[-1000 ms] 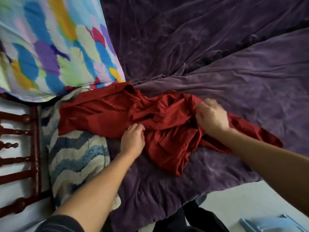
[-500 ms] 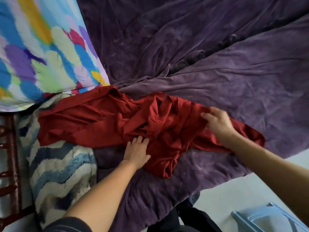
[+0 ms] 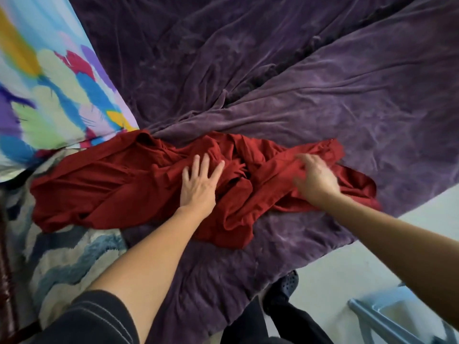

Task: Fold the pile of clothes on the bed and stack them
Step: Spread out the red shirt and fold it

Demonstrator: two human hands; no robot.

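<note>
My left hand [image 3: 198, 184] presses flat, fingers [image 3: 205, 163] released, on the red garment [image 3: 119, 184]; right hand [image 3: 316, 181] blurred there, I cannot tell its grip.

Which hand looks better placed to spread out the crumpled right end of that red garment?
Probably the right hand: it lies on the crumpled right end of the red garment. The left hand lies flat on the middle, fingers straight, suited to pinning the cloth.
</note>
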